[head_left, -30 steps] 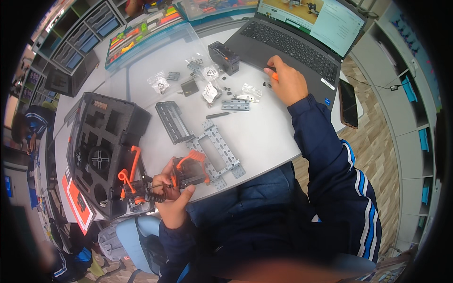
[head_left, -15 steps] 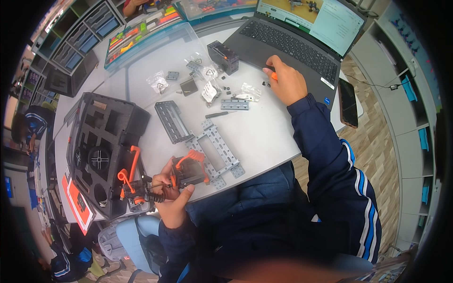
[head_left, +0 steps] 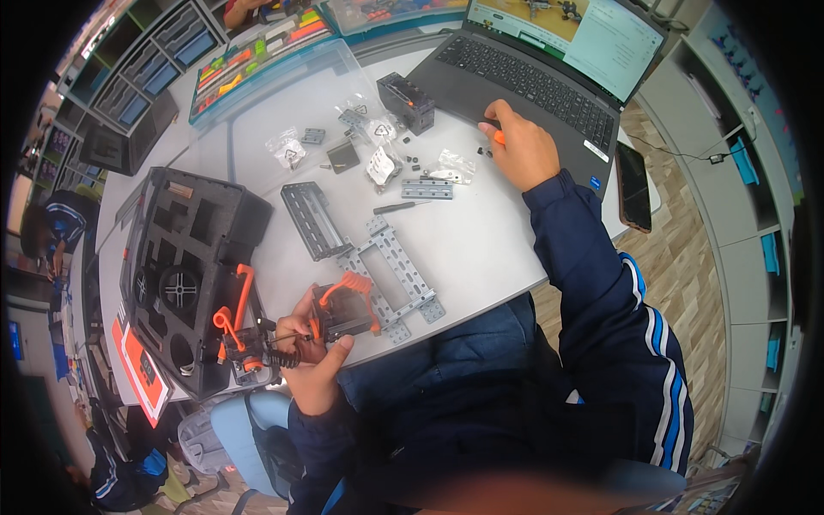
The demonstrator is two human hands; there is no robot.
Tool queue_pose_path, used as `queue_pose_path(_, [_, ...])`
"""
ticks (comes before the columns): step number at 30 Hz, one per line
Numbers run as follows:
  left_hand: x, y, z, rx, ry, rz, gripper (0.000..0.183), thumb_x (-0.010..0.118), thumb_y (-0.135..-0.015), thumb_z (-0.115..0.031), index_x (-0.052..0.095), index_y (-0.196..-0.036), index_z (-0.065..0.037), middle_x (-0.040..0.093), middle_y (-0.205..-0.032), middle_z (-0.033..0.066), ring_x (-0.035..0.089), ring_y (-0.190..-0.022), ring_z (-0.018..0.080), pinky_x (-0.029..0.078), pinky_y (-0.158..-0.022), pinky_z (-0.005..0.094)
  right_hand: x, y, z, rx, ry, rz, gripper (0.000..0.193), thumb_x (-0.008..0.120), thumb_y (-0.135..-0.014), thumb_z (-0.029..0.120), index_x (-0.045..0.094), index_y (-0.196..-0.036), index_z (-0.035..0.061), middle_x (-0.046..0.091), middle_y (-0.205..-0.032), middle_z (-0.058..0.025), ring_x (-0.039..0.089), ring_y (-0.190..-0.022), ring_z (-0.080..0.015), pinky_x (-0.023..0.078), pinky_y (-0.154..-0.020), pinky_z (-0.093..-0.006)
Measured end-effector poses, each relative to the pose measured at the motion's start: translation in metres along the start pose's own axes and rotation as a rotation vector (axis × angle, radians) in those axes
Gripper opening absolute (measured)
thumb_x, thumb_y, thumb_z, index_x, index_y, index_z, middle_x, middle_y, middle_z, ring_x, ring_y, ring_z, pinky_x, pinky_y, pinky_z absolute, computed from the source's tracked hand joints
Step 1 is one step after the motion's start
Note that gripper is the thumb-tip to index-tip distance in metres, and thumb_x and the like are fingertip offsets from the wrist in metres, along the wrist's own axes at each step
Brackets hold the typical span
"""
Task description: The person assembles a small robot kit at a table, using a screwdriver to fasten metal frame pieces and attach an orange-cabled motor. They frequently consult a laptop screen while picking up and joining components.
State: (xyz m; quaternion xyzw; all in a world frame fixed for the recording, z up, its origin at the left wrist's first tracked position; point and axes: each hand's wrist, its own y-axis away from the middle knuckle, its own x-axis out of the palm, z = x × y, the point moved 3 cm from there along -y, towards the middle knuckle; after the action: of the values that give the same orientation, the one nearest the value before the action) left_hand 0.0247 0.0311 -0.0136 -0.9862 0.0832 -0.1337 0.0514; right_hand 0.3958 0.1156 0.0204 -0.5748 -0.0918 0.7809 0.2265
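Observation:
Near the table's front edge, my left hand (head_left: 313, 365) is closed around a dark box-shaped electronic module (head_left: 345, 311) with a coiled orange cable (head_left: 350, 286). Beside it, a dark assembly with orange cables and a black coiled lead (head_left: 251, 345) hangs by the case; my fingers hide how the two connect. My right hand (head_left: 525, 148) rests at the laptop's (head_left: 506, 86) front left edge, fingers curled round a small orange piece (head_left: 499, 137) whose kind I cannot make out. A grey perforated metal frame (head_left: 396, 273) lies just past the module, touching a dark slotted bracket (head_left: 314, 221).
A black foam-lined case (head_left: 193, 275) stands at left. Mid-table are a screwdriver (head_left: 396, 208), a grey metal plate (head_left: 427, 190), plastic bags (head_left: 384, 165) and a black box (head_left: 407, 103). A phone (head_left: 633, 187) lies at the right edge; a parts tray (head_left: 257, 64) sits behind.

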Motion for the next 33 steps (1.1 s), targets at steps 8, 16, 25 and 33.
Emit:
queue_pose_path(8, [-0.0005, 0.0002, 0.0005, -0.004, 0.001, -0.01, 0.051, 0.073, -0.068, 0.013, 0.04, -0.097, -0.011, 0.043, -0.138, 0.0257, 0.044, -0.13, 0.03, 0.034, -0.111, 0.0448, -0.0005, 0.0, 0.0011, 0.0, 0.02, 0.001, 0.019, 0.06, -0.093, 0.025, 0.052, -0.103, 0.0102, 0.07, -0.089, -0.0138, 0.066, -0.075, -0.0358, 0.05, -0.063, -0.0446])
queue_pose_path(16, [-0.0019, -0.0004, 0.0015, 0.006, 0.005, 0.016, 0.051, 0.072, -0.067, 0.014, 0.04, -0.097, -0.012, 0.043, -0.139, 0.0248, 0.043, -0.131, 0.0301, 0.034, -0.111, 0.045, -0.0006, 0.0002, 0.0014, -0.012, 0.019, -0.011, 0.019, 0.059, -0.093, 0.025, 0.053, -0.103, 0.01, 0.069, -0.087, -0.0134, 0.066, -0.074, -0.0351, 0.05, -0.062, -0.0438])
queue_pose_path(25, [-0.0018, -0.0003, 0.0012, 0.0, 0.01, 0.01, 0.051, 0.072, -0.067, 0.014, 0.04, -0.097, -0.012, 0.043, -0.139, 0.0256, 0.043, -0.13, 0.0301, 0.034, -0.111, 0.0447, 0.0004, 0.0, 0.0005, -0.005, 0.009, 0.0, 0.019, 0.059, -0.093, 0.024, 0.053, -0.104, 0.0095, 0.07, -0.089, -0.0131, 0.067, -0.076, -0.0349, 0.05, -0.064, -0.0439])
queue_pose_path(33, [-0.0009, -0.0001, 0.0004, -0.005, 0.007, 0.003, 0.051, 0.073, -0.068, 0.014, 0.04, -0.096, -0.012, 0.043, -0.139, 0.0255, 0.044, -0.13, 0.0301, 0.034, -0.111, 0.0446, 0.0002, -0.0001, 0.0007, -0.002, 0.015, 0.009, 0.02, 0.059, -0.093, 0.024, 0.053, -0.104, 0.0098, 0.07, -0.091, -0.0128, 0.067, -0.077, -0.0351, 0.051, -0.064, -0.0439])
